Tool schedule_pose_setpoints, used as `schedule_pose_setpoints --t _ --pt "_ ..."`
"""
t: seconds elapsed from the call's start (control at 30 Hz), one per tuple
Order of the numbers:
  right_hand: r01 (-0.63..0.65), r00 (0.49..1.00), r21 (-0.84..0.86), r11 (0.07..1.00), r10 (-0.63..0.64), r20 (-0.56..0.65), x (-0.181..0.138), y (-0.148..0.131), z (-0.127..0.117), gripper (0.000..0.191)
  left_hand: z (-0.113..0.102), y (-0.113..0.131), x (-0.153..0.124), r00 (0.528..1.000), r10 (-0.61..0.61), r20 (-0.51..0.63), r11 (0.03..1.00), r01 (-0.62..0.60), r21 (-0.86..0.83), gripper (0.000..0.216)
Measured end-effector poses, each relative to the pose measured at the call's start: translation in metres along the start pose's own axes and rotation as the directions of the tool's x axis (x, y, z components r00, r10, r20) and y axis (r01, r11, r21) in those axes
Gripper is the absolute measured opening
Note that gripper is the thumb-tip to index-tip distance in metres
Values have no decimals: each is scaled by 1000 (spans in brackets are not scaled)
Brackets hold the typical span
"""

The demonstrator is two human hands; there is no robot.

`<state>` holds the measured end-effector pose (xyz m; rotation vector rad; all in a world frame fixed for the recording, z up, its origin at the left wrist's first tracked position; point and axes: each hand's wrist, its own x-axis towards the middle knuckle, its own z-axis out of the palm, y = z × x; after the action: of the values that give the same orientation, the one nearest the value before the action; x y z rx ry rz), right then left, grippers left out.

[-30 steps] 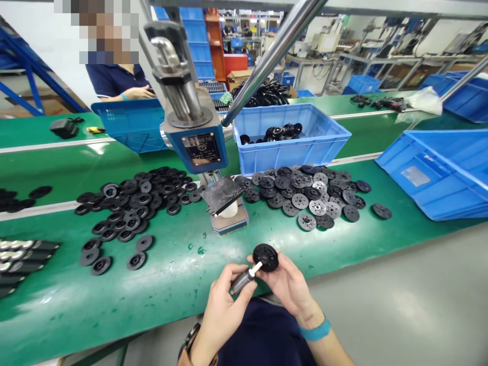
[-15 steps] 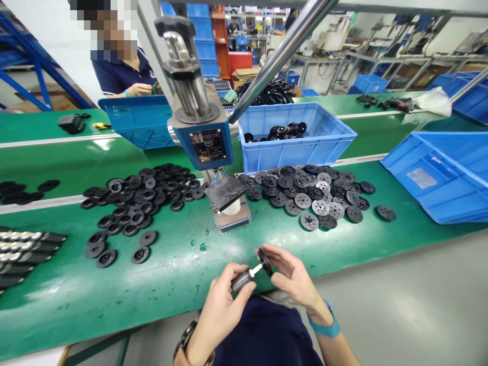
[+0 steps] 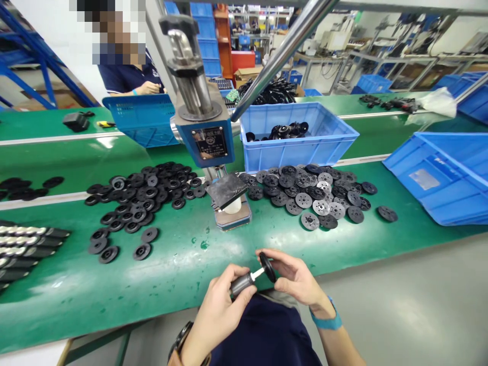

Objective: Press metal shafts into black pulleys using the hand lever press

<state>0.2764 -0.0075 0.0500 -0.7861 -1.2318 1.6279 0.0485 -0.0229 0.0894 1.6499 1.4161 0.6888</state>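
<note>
My left hand [image 3: 221, 302] is closed round a small dark cylinder with a white shaft [image 3: 244, 281] sticking out of its end. My right hand [image 3: 295, 279] pinches a black disc [image 3: 268, 267] edge-on against the tip of that shaft. Both hands are low in the view, just over the front edge of the green table [image 3: 179, 264]. Behind them stands a blue hand press [image 3: 204, 137] with a white part on its base [image 3: 232, 216]. Piles of black discs lie to the left [image 3: 145, 195] and right [image 3: 312, 190] of the press.
A blue bin [image 3: 297, 137] holding black parts stands behind the right pile. More blue bins [image 3: 442, 173] lean at the right. Finished dark cylinders [image 3: 26, 249] lie in rows at the left edge. Another person [image 3: 129, 76] works across the table behind a blue bin [image 3: 141, 119].
The black disc has turned from facing me to edge-on and now sits at the shaft's tip. My hands have stayed close together and shifted slightly.
</note>
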Motion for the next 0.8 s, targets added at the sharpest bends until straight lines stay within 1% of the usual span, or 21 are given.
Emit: schedule_pose_setpoints --t 0.17,0.33,0.4,0.53,0.6,0.7,0.8 --pt "24 998 -74 997 -20 62 -1 -3 -5 70 -3 6 3 997 -31 76 989 42 -138 12" --pt "93 983 -220 971 -55 173 2 -10 -12 67 -4 3 2 985 -68 157 963 106 -246 14" --pt "116 977 -297 948 -55 205 4 -13 -13 67 -2 -1 1 984 -61 170 960 104 -260 14" --pt "191 960 -494 848 -55 276 9 -20 -5 71 3 -9 -1 993 -1 117 982 23 -189 12" --pt "221 952 -565 795 -49 304 10 -25 2 72 5 -14 -3 995 36 93 983 -19 -183 10" --pt "262 938 -651 712 -30 345 14 -34 13 72 5 -21 -4 994 81 79 981 -65 -182 16" --pt "342 908 -677 652 -45 416 20 -41 22 77 4 -29 -5 991 123 48 983 -115 -141 10"
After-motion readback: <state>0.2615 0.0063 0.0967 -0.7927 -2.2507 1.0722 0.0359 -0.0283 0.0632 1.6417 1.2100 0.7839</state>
